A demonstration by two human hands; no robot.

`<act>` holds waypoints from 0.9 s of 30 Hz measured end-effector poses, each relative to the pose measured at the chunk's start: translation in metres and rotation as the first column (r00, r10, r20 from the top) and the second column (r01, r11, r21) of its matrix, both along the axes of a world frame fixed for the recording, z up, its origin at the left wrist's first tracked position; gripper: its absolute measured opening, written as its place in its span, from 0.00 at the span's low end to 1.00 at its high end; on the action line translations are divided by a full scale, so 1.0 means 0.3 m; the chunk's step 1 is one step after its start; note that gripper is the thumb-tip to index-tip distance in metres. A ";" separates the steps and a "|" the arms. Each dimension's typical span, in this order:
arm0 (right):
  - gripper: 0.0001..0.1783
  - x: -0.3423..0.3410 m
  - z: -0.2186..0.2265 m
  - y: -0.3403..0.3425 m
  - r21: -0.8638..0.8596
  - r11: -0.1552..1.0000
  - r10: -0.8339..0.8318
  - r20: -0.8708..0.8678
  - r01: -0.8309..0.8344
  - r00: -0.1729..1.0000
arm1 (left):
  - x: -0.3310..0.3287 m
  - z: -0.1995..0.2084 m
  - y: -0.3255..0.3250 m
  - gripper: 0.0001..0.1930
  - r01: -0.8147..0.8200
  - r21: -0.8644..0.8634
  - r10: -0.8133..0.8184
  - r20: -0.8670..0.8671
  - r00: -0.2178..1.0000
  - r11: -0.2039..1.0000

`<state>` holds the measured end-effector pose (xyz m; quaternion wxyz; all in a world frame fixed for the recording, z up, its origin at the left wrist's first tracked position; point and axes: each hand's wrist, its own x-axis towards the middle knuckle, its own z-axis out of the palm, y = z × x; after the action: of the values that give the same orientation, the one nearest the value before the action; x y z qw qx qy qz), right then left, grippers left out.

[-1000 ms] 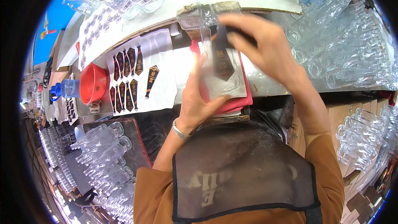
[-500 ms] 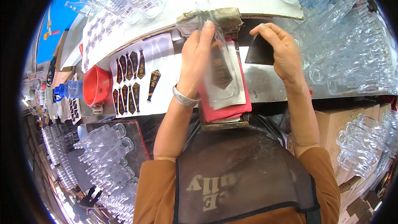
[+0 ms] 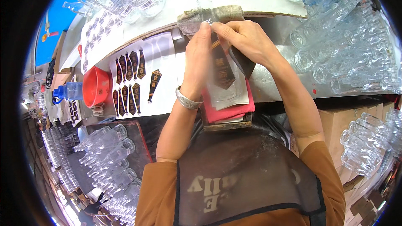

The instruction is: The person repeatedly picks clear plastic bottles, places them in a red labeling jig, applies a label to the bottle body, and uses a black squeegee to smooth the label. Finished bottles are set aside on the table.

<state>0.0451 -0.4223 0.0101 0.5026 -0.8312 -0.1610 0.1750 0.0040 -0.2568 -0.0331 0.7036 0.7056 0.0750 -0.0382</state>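
A clear glass bottle [image 3: 217, 95] lies on a pad of white and red cloth [image 3: 231, 111], its neck across a rolled grey cloth [image 3: 188, 21]. On its upper side shows a dark tie-shaped decal [image 3: 222, 72] with gold marks. My left hand [image 3: 197, 56] is closed round the bottle's left side, thumb near the shoulder. Pinched in my right hand [image 3: 250, 42] is a thin dark flat scraper [image 3: 243, 62]. The right fingertips are at the decal's top end, close to the left thumb; the hands partly hide the bottle there.
To the left, a white sheet [image 3: 161, 46] carries several tie-shaped decals. Beside it stand a red bowl [image 3: 95, 87] and a blue-capped bottle [image 3: 74, 90]. Many glass bottles [image 3: 347, 54] lie stacked at right; more bottles [image 3: 111, 155] stand lower left. Cardboard boxes [image 3: 341, 119] sit lower right.
My right hand has moved left with the scraper, from beside the bottle to the top of the decal. My left hand stays on the bottle.
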 end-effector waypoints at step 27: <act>0.30 -0.006 -0.049 -0.032 0.239 0.969 0.084 -0.097 -0.059 0.992 | -0.037 0.018 -0.023 0.30 0.011 -0.287 -0.012 -0.003 1.000 0.958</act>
<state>0.0433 -0.4319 -0.0046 0.5988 -0.7489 -0.1835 0.2169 -0.0071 -0.2638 -0.0279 0.7982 0.5963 0.0661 -0.0544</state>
